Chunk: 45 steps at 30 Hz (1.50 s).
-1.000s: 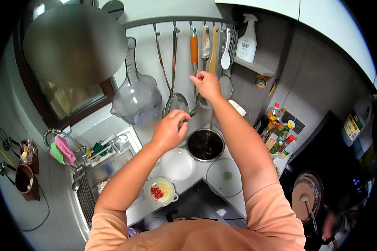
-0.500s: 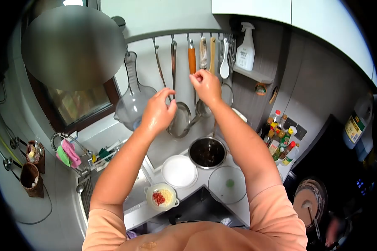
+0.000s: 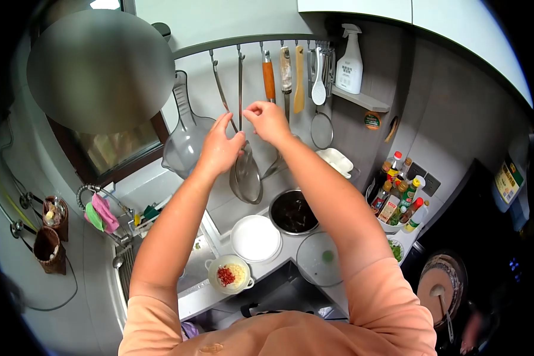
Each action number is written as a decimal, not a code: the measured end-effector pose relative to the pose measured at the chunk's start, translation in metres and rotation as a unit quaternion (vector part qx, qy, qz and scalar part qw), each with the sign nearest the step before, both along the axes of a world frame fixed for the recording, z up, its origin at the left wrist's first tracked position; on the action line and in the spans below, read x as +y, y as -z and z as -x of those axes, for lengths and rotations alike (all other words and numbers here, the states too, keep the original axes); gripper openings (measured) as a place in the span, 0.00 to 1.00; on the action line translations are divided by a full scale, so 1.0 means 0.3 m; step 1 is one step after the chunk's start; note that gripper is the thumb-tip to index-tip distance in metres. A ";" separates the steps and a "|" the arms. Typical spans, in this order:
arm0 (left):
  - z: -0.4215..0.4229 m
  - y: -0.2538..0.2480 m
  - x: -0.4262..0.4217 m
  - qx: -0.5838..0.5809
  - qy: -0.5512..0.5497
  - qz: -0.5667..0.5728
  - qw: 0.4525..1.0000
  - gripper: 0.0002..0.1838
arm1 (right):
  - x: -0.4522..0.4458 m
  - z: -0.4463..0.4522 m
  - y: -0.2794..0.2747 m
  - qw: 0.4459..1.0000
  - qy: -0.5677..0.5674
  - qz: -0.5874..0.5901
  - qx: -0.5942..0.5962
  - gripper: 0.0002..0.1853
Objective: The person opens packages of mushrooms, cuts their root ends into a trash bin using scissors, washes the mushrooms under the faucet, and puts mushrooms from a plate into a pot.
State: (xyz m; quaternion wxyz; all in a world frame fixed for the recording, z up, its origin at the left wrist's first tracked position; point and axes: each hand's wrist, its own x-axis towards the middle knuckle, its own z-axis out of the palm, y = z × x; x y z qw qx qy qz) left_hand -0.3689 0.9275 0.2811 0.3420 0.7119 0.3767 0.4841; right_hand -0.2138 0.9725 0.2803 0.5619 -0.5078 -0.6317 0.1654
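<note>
Both arms reach up toward the utensils hanging on the wall rail. My left hand (image 3: 222, 145) has its fingers apart and holds nothing visible, beside the handle of a hanging strainer (image 3: 247, 178). Just right of it, my right hand (image 3: 268, 121) has thumb and fingertips pinched near that thin metal handle; whatever they hold, if anything, is too small to make out. An orange-handled utensil (image 3: 269, 80) hangs behind my right hand. Below are a pot of dark liquid (image 3: 293, 212), a white plate (image 3: 256, 238) and a bowl with chopped red and pale pieces (image 3: 229, 275).
A glass lid (image 3: 319, 258) lies right of the plate. Bottles (image 3: 397, 193) crowd the right corner, below a spray bottle (image 3: 349, 62) on a shelf. The sink (image 3: 199, 267) is at the left; a pan with a ladle (image 3: 440, 289) is at the lower right.
My right hand has moved left, closer to my left hand and the strainer's handle. The strainer has turned and hangs at a different angle.
</note>
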 end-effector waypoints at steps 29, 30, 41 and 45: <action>-0.019 0.037 -0.086 -0.095 -0.033 -0.202 0.974 0.18 | -0.234 0.004 -0.001 0.974 -0.211 -0.011 0.079 0.07; -0.030 0.035 -0.099 -0.087 -0.024 -0.212 0.973 0.18 | -0.258 -0.004 0.013 0.971 -0.228 -0.002 0.070 0.07; -0.300 0.064 -0.401 0.190 0.151 -0.311 0.919 0.11 | -0.869 -0.372 0.239 0.984 -0.039 0.088 0.149 0.21; -0.510 0.216 -0.625 0.177 0.323 -0.559 0.743 0.03 | -1.378 -0.416 0.327 0.917 -0.021 0.255 0.307 0.41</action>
